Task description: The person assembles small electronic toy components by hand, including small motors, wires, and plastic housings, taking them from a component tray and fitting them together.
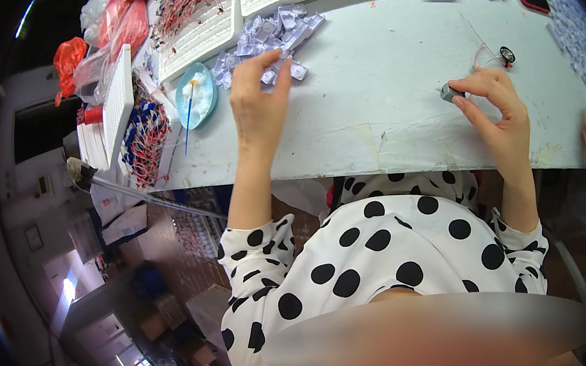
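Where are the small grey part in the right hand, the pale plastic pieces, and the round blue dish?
small grey part (448, 92), head view, its middle.
pale plastic pieces (292, 31), head view, pile's middle.
round blue dish (206, 101), head view, rim.

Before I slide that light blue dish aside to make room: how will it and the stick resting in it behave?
The light blue dish looks shallow and light, so it should slide easily on the table. The thin blue stick overhangs its rim and would probably roll or tip out. The white blob inside may shift. The left hand is nearest.
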{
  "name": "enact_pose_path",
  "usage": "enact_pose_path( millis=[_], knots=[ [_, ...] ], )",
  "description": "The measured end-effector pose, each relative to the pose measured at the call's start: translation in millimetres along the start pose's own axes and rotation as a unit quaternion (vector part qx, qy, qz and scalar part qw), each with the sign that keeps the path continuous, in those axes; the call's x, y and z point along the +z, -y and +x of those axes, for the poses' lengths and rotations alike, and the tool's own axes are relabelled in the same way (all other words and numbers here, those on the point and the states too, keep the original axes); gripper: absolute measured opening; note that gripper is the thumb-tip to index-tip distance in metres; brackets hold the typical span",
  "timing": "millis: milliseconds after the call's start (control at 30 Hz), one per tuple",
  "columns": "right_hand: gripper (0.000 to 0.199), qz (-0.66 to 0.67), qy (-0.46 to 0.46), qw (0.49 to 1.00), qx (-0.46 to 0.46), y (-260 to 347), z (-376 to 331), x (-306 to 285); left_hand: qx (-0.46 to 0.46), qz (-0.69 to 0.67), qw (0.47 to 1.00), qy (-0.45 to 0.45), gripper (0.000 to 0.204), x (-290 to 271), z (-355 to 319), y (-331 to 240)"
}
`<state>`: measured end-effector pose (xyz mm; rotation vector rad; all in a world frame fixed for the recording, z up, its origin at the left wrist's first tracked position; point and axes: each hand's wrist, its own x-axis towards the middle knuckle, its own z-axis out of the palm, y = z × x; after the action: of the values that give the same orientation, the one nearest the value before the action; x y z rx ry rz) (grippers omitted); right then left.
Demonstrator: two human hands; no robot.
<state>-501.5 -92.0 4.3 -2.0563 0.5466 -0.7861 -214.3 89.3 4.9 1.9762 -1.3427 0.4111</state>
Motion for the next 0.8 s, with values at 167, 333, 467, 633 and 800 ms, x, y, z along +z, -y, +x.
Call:
enact_pose_path(
  millis=[167,333,467,633,800],
  knots=[
    [0.021,-0.073,-0.03,0.994,-0.078,6.2,-5.4,5.9,0.045,0.062,0.996,0.049,0.014,9.7,26.5,-4.9],
    [0.021,-0.052,-0.033,0.994,-0.092,-5.8,-5.2,15.0,0.156,-0.003,0.986,0.067,0.014,51.8,61.8,-41.2],
    [0.021,-0.059,-0.037,0.991,-0.111,-9.4,-8.7,17.9,0.218,-0.082,0.965,0.124,0.013,127.2,97.7,-75.5],
    [0.019,-0.067,-0.065,0.988,-0.126,-12.6,-10.4,17.2,0.148,-0.051,0.973,0.168,0.015,166.7,114.4,-86.1],
    [0.02,-0.054,-0.053,0.989,-0.127,-12.2,-11.7,14.9,0.135,-0.069,0.965,0.212,0.013,167.1,116.0,-82.9]
  ],
)
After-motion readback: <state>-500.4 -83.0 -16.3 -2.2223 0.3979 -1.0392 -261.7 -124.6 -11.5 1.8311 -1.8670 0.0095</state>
